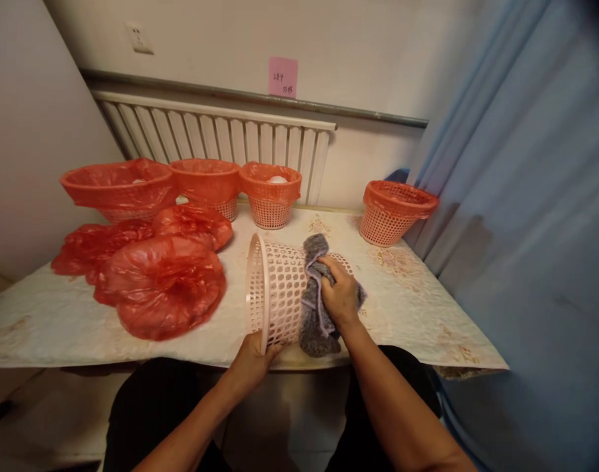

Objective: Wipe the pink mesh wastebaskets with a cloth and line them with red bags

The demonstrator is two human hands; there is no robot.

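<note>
A light pink perforated plastic basket [284,285] lies on its side near the table's front edge, its open rim facing left. My left hand [253,364] grips the lower part of that rim, fingers partly hidden behind it. A grey cloth [315,314] with a pale purple edge is draped over the basket's side toward its base. Pressing the cloth against the basket, my right hand [339,292] has its fingers closed on the fabric. The base end is partly covered by the cloth and hand.
Filled red plastic bags [166,285] lie on the left of the table [407,308]. Behind them stand several baskets lined with red bags [270,190]. Another lined basket [390,219] stands back right, beside a blue curtain [501,196]. A radiator [221,131] runs along the wall.
</note>
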